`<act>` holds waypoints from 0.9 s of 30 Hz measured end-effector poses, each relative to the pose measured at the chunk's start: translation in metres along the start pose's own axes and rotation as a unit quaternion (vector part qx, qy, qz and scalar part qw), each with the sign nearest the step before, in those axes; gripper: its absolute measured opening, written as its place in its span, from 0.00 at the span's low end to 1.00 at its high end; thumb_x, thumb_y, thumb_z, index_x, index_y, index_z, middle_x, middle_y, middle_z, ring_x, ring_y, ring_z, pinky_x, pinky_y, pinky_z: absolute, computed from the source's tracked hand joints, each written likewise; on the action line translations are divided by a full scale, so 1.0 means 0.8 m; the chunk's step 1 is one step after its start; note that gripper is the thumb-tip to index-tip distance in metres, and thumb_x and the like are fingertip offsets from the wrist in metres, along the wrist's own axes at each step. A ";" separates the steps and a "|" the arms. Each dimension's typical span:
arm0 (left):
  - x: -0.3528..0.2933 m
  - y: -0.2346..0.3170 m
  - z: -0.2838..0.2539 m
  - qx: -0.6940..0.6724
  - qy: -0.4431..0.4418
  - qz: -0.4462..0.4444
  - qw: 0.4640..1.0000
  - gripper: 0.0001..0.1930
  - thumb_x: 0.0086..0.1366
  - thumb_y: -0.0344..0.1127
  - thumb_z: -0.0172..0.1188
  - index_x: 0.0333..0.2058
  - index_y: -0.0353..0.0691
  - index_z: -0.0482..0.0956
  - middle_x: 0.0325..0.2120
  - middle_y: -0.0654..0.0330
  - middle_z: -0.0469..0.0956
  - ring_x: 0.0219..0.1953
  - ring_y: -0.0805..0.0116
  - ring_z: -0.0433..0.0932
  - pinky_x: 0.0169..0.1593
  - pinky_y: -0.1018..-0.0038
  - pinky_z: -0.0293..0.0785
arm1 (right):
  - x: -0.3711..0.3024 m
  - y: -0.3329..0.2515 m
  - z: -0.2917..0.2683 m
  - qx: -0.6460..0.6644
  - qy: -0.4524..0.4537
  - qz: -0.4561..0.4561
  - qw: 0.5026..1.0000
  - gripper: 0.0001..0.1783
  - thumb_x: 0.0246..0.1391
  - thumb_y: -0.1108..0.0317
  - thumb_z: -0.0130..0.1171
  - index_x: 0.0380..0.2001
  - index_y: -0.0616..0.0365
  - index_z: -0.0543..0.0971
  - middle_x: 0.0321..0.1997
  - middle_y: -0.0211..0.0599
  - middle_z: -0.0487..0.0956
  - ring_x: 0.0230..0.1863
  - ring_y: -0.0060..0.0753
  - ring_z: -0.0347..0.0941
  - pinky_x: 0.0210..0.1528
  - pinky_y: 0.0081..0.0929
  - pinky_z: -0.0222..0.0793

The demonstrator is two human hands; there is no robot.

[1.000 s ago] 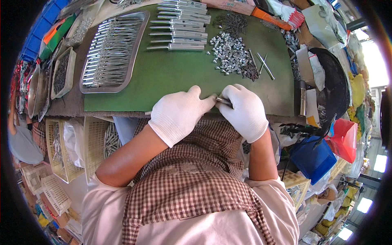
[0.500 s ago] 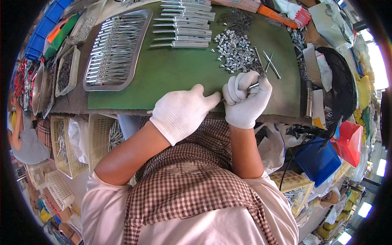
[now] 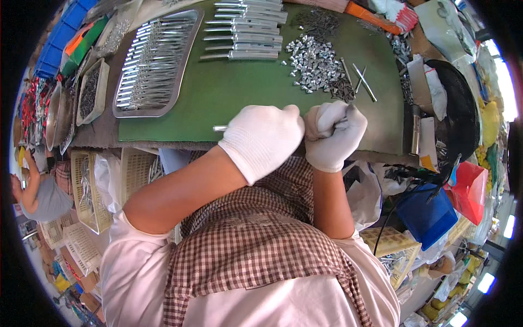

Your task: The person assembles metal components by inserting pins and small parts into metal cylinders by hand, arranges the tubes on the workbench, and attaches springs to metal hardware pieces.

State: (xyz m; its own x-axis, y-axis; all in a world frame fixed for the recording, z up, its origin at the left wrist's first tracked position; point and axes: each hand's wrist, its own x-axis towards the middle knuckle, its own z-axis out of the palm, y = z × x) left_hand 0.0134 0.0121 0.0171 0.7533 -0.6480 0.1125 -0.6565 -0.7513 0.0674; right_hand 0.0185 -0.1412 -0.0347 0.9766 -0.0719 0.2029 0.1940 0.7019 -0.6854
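My left hand (image 3: 264, 136), in a white knit glove, is closed round a thin metal rod (image 3: 219, 128); only its shiny end sticks out past the wrist side. Close beside it, my right hand (image 3: 335, 136), also gloved and with dark-stained fingertips, is curled shut; what lies inside is hidden. Both hands are over the near edge of the green work mat (image 3: 218, 90). Just beyond the right hand lie a heap of small silver metal fittings (image 3: 313, 62), dark short pins (image 3: 343, 88) and two crossed metal rods (image 3: 364, 83).
On the left stands a metal tray (image 3: 158, 62) of shiny slim rods, with a small box of dark pins (image 3: 92, 91) beside it. A row of silver metal handles (image 3: 245, 38) lies at the back. A black basket (image 3: 460, 109) is at right; another person (image 3: 46, 191) sits far left.
My hands have come together, the left moving right and turning over. The rod's end now shows higher, and the right hand's fingers have curled in, hiding the metal piece seen there before.
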 end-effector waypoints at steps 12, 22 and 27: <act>-0.282 -0.083 -0.050 0.077 -0.154 -0.312 0.935 0.13 0.58 0.41 0.66 0.41 0.44 0.83 0.34 0.60 0.79 0.39 0.55 0.80 0.44 0.63 0.75 | -0.008 -0.020 -0.002 0.036 0.040 0.053 0.997 0.23 0.68 0.57 0.41 0.19 0.58 0.66 0.13 0.23 0.55 0.14 0.19 0.50 0.18 0.22 0.44; -0.009 -0.105 0.006 -0.029 0.205 -0.068 0.976 0.15 0.62 0.33 0.60 0.48 0.42 0.78 0.46 0.54 0.78 0.49 0.53 0.77 0.53 0.60 0.73 | -0.003 -0.008 -0.012 -0.158 0.029 0.065 0.985 0.16 0.58 0.74 0.44 0.44 0.67 0.78 0.33 0.38 0.76 0.26 0.28 0.68 0.29 0.26 0.68; 0.038 -0.122 0.029 0.004 0.106 -0.141 0.984 0.11 0.63 0.38 0.61 0.42 0.41 0.77 0.40 0.53 0.77 0.45 0.50 0.76 0.49 0.58 0.74 | 0.002 -0.017 0.012 -0.070 0.066 0.076 0.992 0.17 0.64 0.70 0.43 0.49 0.65 0.76 0.36 0.41 0.78 0.23 0.27 0.70 0.25 0.22 0.69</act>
State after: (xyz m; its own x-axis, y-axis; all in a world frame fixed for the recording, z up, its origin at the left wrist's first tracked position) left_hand 0.1015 0.0627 -0.0091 0.8797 -0.3728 0.2953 -0.4207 -0.8996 0.1175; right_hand 0.0162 -0.1438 -0.0184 0.9974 -0.0714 0.0023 0.0453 0.6074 -0.7931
